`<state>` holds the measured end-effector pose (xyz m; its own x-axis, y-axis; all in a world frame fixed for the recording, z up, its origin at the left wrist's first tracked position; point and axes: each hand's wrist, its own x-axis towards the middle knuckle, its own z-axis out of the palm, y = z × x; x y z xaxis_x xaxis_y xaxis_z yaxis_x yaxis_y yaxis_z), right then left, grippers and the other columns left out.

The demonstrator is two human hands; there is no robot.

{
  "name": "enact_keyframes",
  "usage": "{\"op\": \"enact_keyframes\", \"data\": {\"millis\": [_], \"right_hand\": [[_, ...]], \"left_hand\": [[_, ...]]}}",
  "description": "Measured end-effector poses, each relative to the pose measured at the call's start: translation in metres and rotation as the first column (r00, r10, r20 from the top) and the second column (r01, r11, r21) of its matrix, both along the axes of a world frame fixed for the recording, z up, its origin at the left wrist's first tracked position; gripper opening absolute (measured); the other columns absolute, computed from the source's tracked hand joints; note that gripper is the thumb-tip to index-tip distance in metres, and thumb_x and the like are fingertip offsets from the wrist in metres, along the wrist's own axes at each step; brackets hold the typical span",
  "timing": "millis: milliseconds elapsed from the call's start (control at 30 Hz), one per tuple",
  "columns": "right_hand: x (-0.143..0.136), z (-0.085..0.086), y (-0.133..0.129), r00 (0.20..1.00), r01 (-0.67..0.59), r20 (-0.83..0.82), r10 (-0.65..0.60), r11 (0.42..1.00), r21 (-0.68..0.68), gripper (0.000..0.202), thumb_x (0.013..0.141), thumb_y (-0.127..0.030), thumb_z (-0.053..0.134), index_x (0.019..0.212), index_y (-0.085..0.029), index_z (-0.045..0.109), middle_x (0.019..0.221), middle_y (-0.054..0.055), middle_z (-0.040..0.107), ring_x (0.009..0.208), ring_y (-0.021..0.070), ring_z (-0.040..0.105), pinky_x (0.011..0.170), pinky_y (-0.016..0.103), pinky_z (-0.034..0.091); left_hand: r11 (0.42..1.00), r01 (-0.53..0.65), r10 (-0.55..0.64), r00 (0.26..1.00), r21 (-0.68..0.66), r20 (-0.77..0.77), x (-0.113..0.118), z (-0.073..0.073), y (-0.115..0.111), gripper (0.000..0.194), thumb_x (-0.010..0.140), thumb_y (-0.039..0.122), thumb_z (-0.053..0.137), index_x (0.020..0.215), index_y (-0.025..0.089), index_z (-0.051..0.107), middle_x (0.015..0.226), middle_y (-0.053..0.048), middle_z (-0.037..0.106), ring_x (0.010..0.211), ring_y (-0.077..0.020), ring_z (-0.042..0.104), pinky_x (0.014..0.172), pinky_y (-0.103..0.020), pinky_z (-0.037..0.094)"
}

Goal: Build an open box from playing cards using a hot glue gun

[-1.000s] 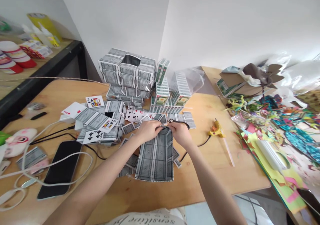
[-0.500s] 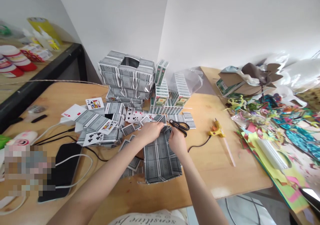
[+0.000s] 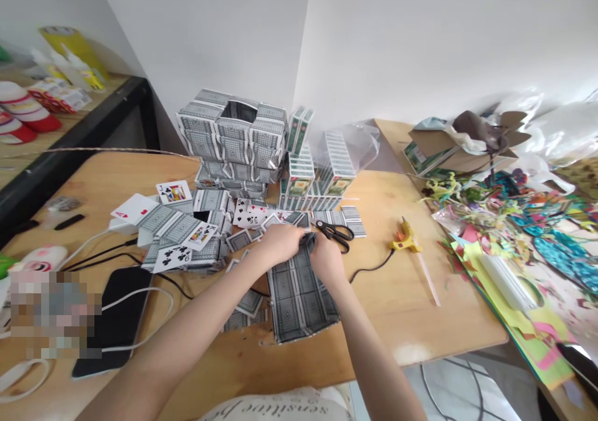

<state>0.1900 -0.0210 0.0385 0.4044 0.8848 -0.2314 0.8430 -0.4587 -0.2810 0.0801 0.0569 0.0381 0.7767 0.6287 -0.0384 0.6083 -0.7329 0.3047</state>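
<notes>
Off-white top (image 3: 280, 406) with dark "sensitive" lettering (image 3: 268, 410), bare forearms (image 3: 196, 327)

Grey-patterned card tray (image 3: 301, 293), yellow glue gun (image 3: 404, 240), seemingly black phone (image 3: 114, 321)

From the card tray (image 3: 303, 302), the surface (image 3: 420, 327) lay open toward three o'clock. Scissors (image 3: 332, 230) stood in the way at one, the glue gun (image 3: 405, 240) and its cord (image 3: 379, 268) at two, boxed decks (image 3: 317, 187) at twelve, heaped cards (image 3: 170, 225) at ten.
</notes>
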Motion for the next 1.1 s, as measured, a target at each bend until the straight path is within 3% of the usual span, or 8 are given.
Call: {"op": "enact_keyframes", "data": {"millis": [233,367,567,667,767,867,967,1100], "right_hand": [[0.000,-0.005,-0.005,0.975,-0.020,-0.214,0.052,0.989,0.148,0.032,0.074,-0.007,0.040,0.099,-0.013,0.057,0.092,0.011,0.067,0.087,0.0211,0.062,0.072,0.025,0.045],[0.001,0.003,-0.009,0.934,0.027,-0.352,0.058,0.973,0.231,0.041,0.070,-0.004,0.037,0.107,-0.011,0.056,0.100,0.011,0.065,0.098,0.0204,0.059,0.083,0.028,0.045],[0.003,0.044,-0.028,0.751,-0.053,-0.528,0.397,0.833,0.551,0.081,0.064,-0.009,0.047,0.138,-0.018,0.017,0.141,0.007,0.031,0.131,0.0193,0.026,0.107,0.037,0.024],[-0.002,0.056,-0.034,0.675,0.023,-0.587,0.446,0.783,0.621,0.076,0.063,-0.006,0.041,0.135,-0.024,0.024,0.138,0.004,0.034,0.128,0.0181,0.032,0.105,0.036,0.029],[-0.010,0.056,-0.036,0.674,0.121,-0.604,0.427,0.742,0.659,0.068,0.062,-0.006,0.039,0.127,-0.022,0.032,0.127,0.007,0.043,0.117,0.0192,0.044,0.099,0.036,0.037],[-0.015,0.054,-0.039,0.707,0.146,-0.583,0.400,0.724,0.674,0.064,0.059,-0.007,0.040,0.122,-0.021,0.035,0.120,0.008,0.047,0.110,0.0203,0.048,0.095,0.037,0.041],[-0.017,0.054,-0.041,0.711,0.144,-0.573,0.408,0.713,0.686,0.063,0.060,-0.008,0.042,0.121,-0.021,0.035,0.120,0.009,0.046,0.111,0.0210,0.047,0.095,0.037,0.041],[-0.018,0.053,-0.043,0.705,0.116,-0.554,0.443,0.699,0.706,0.070,0.066,-0.010,0.046,0.132,-0.021,0.023,0.131,0.010,0.039,0.120,0.0222,0.040,0.100,0.039,0.035]], "left_hand": [[0.997,0.030,-0.035,0.997,-0.074,-0.070,0.004,0.005,0.005,0.018,0.076,0.015,0.047,0.080,0.020,0.064,0.079,-0.009,0.068,0.074,-0.0236,0.064,0.062,-0.031,0.047],[0.998,0.042,-0.040,0.998,0.041,-0.042,-0.003,0.014,-0.004,0.023,0.076,0.008,0.044,0.084,0.017,0.063,0.075,-0.011,0.067,0.072,-0.0253,0.065,0.063,-0.035,0.049],[0.931,0.025,-0.153,0.933,0.365,0.326,-0.028,0.056,-0.033,0.032,0.083,0.010,0.036,0.106,0.017,0.058,0.106,-0.009,0.065,0.099,-0.0222,0.060,0.083,-0.038,0.050],[0.901,0.008,-0.228,0.859,0.433,0.459,-0.037,0.067,-0.042,0.035,0.083,0.011,0.038,0.111,0.021,0.055,0.114,-0.004,0.062,0.108,-0.0183,0.056,0.094,-0.036,0.045],[0.945,-0.048,-0.132,0.847,0.322,0.515,-0.043,0.076,-0.044,0.039,0.079,0.015,0.047,0.118,0.023,0.051,0.112,-0.002,0.063,0.107,-0.0174,0.056,0.095,-0.034,0.045],[0.985,-0.063,-0.013,0.899,0.159,0.437,-0.053,0.088,-0.041,0.063,0.069,0.035,0.063,0.127,0.023,0.042,0.121,-0.004,0.057,0.111,-0.0233,0.052,0.097,-0.040,0.042],[0.999,0.018,-0.030,0.927,0.036,0.374,-0.064,0.098,-0.036,0.076,0.065,0.048,0.065,0.132,0.028,0.035,0.133,-0.003,0.046,0.119,-0.0254,0.045,0.101,-0.042,0.037],[0.997,0.074,-0.059,0.922,-0.024,0.383,-0.067,0.099,-0.035,0.068,0.068,0.049,0.062,0.129,0.030,0.039,0.135,-0.002,0.043,0.122,-0.0242,0.041,0.105,-0.043,0.031]]}}
